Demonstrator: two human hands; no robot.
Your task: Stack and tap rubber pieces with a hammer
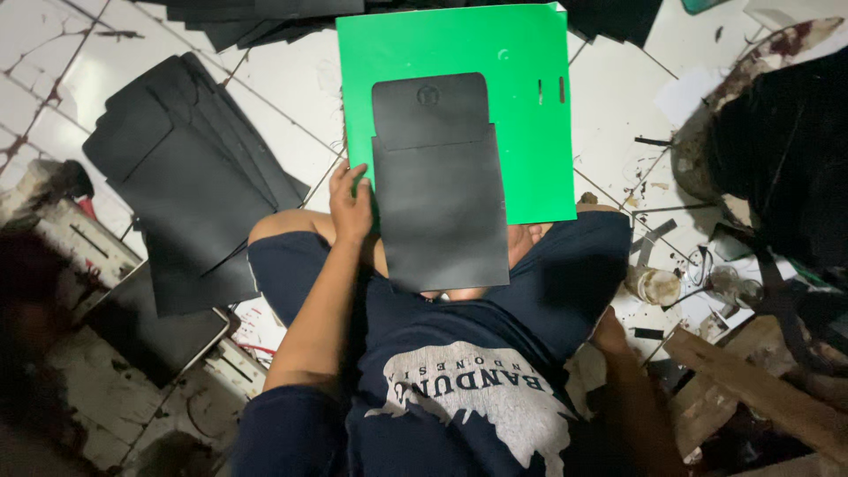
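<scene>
floor: you sit on a white tiled floor [609, 97], stained and littered; the barest tile lies right of the green sheet's far half.
green sheet: a bright green sheet [521, 79] rests over your lap and runs away from you; its near edge ends at your knees, and its right edge carries two small slots.
black piece: a black cut panel [439, 199] lies on the green sheet, a rounded flap on its far end; its near edge overhangs the green and reaches your shirt.
left hand: your left hand [351, 201] presses flat on the black piece's left edge, fingers spread over panel and green together, gripping nothing.
right hand: your right hand [609, 336] is down beside your right thigh; whether it is clenched or released, you cannot tell.
left side: a fanned stack of black panels [185, 168] lies well apart from the sheet, a strip of tile between them.
far edge: more black pieces [256, 22] crowd the top, just beyond the green sheet's far edge.
right side: a wooden plank [751, 380], a small jar [654, 284] and a dark bundle [786, 150] hem you in there.
</scene>
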